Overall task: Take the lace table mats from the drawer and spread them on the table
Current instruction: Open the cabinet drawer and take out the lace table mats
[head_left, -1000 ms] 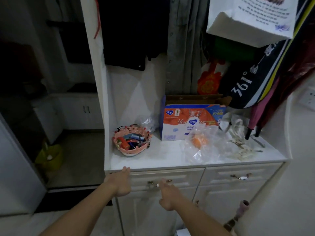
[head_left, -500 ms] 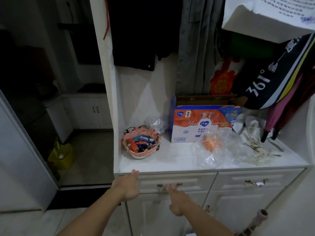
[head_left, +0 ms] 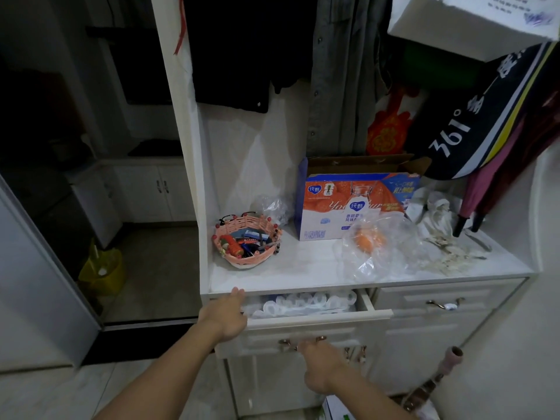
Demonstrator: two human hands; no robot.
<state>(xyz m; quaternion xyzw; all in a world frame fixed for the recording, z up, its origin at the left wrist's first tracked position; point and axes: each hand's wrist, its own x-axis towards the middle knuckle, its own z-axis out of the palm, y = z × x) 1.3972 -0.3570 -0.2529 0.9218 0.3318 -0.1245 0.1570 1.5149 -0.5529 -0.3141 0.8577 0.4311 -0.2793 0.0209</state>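
The left drawer of a white cabinet stands partly pulled out. Inside it lie white lace table mats, only their scalloped edges showing under the countertop. My right hand grips the drawer's metal handle from below. My left hand rests open against the drawer's left front corner, fingers touching the cabinet edge. The table is out of view.
On the countertop sit a pink basket of small items, a yoghurt carton, a clear bag holding an orange and crumpled cloth. Clothes and bags hang above. A shut drawer is at right; umbrellas lean at right.
The left drawer was shut and is now pulled out, revealing the lace mats. My right hand moved back with the handle. My left hand stays at the drawer's left corner.
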